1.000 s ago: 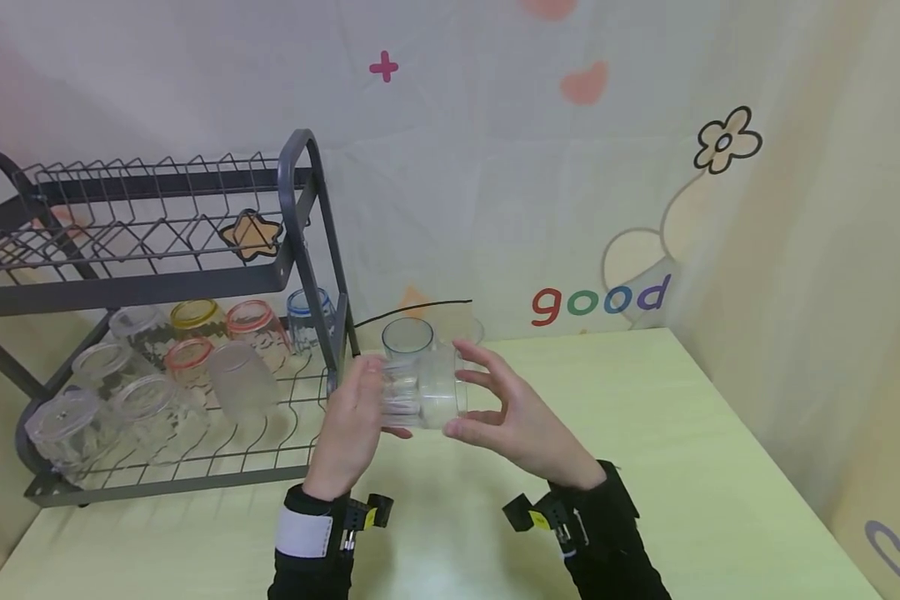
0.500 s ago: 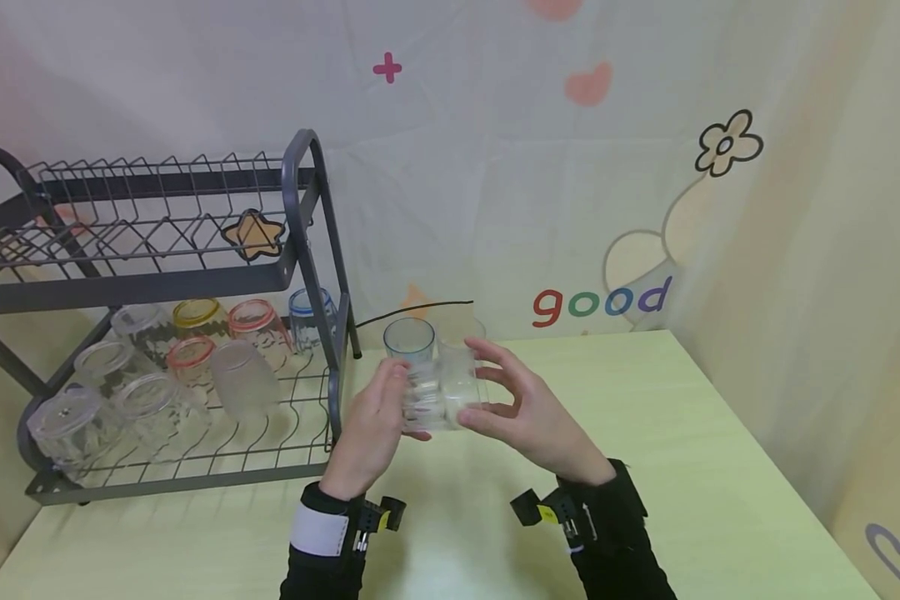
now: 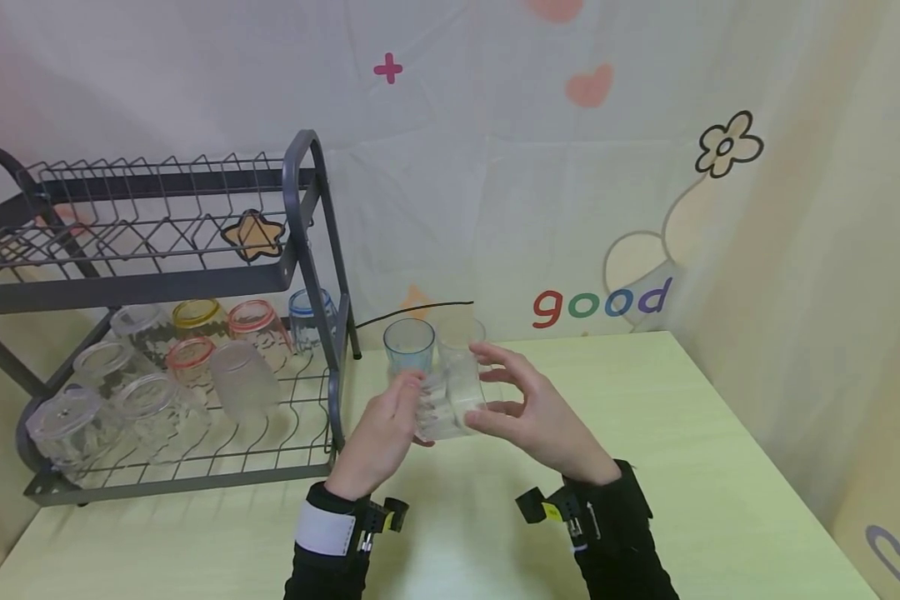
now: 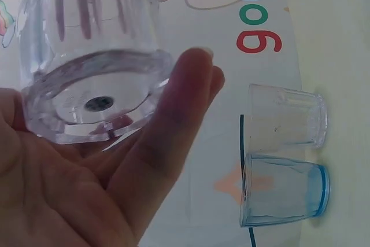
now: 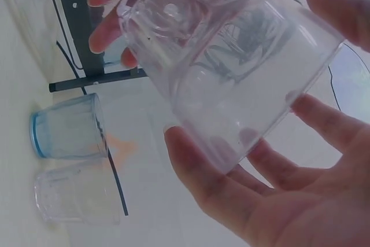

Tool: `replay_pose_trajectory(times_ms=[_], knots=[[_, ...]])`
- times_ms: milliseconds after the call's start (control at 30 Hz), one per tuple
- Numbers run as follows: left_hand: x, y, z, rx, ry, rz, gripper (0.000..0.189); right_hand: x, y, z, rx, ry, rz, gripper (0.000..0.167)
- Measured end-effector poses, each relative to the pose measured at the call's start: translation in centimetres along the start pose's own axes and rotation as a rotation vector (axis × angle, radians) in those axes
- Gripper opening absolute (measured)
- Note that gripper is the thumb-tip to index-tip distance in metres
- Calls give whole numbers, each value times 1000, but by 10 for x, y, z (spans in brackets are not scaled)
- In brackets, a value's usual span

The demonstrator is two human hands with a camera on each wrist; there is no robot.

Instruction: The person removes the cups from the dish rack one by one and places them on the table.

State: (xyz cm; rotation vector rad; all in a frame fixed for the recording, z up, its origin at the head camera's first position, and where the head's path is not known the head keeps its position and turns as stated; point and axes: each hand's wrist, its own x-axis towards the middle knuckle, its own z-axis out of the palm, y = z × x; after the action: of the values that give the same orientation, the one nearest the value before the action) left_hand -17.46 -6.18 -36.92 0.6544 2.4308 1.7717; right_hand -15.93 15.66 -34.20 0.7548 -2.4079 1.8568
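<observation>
While both hands meet over the table [image 3: 720,500], a clear, colourless glass tumbler with fluted sides [image 3: 446,407] lies tipped on its side between them, off the surface. Left hand [image 3: 378,432]: fingers and thumb clamped round the base end. Right hand [image 3: 531,417]: thumb and fingertips clamped about the rim, mouth facing right. Beyond, on the far part of the table, a pale blue transparent tumbler [image 3: 409,348] stands upright; just to its right, a second colourless transparent tumbler [image 3: 461,332], also upright; contact between them unclear. At left, a dark grey two-tier metal wire rack [image 3: 127,288], its lower tier holding several glasses, among them a frosted white one [image 3: 243,385] and a yellow-ringed clear one [image 3: 197,313].
</observation>
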Motion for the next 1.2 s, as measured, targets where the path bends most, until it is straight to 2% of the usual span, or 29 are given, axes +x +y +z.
replay_pose_trajectory(times_ms=[133,233,433,600,800,933,1100,1200], knots=[[1,-2,1,49,-46,-44,45,0,5,0,-71,18,1,70],[3,-4,2,117,-56,-87,46,1,11,2,-135,32,0,68],[7,-9,3,317,10,-142,44,7,24,7,-272,58,-2,66],[-2,-13,-2,486,54,-184,41,9,28,6,-334,75,6,66],[-15,-7,-16,590,101,-202,41,17,30,-11,-410,74,-8,66],[-23,0,-28,639,134,-218,41,19,33,-27,-452,57,14,67],[-30,11,-55,658,162,-197,36,26,41,-48,-554,29,61,68],[-34,18,-76,713,203,-169,32,33,49,-61,-614,14,73,67]])
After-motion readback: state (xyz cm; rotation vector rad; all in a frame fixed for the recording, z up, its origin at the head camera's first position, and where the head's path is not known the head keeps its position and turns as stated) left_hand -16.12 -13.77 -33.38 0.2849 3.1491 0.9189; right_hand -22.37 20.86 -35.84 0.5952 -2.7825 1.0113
